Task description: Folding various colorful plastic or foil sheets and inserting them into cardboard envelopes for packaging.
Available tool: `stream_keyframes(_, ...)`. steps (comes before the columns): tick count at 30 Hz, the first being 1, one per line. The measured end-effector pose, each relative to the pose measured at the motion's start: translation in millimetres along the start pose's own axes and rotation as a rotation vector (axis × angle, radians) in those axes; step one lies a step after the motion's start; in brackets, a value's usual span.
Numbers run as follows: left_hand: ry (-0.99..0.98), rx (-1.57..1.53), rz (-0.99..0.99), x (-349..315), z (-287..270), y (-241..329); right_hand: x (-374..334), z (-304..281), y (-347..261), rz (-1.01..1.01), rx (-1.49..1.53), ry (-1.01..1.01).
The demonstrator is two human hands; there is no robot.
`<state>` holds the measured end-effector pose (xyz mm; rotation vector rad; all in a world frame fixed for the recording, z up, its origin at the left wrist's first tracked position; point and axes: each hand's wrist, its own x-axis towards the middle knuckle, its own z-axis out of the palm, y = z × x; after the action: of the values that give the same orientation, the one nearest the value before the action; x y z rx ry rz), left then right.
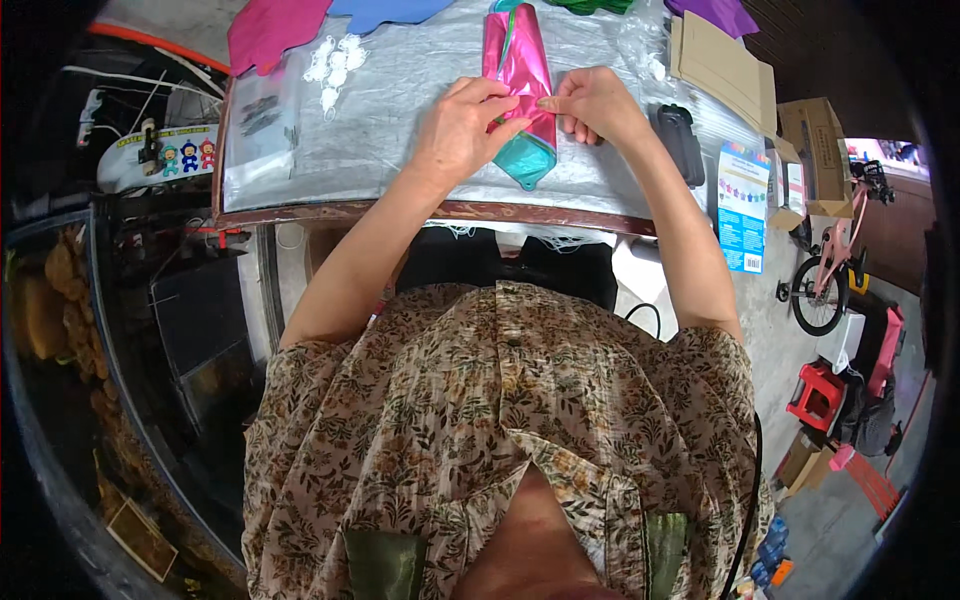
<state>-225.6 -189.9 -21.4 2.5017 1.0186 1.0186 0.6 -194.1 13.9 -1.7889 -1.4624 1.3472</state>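
A long folded pink and teal foil balloon (522, 68) lies on the silver-covered table in front of me, its teal end toward me. My left hand (462, 128) is on its left side, with curled fingers and thumb gripping the foil. From the right, my right hand (592, 106) pinches the foil's edge between thumb and forefinger, the other fingers curled under. The two hands are close together over the lower half of the balloon. What lies under the fingertips is hidden.
On the table (350, 160) are white string bundles (335, 68), a clear plastic bag (262, 125), a black case (680, 145) and tan cardboard sheets (725, 65). Pink foil (275, 32) and blue foil (390, 12) lie along the far side. A blue printed package (742, 205) is at the right edge.
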Motion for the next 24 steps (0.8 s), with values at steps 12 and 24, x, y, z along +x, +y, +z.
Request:
stream_keyframes(12, -0.018, 0.045, -0.003, 1.1, -6.3, 13.4, 52.3, -23.8, -14.2, 0.014, -0.074, 0.142)
stream_keyframes(24, 0.009, 0.07, -0.004, 1.8, -8.0, 27.3, 99.7, -50.8, -19.8, -0.023, -0.204, 0.31)
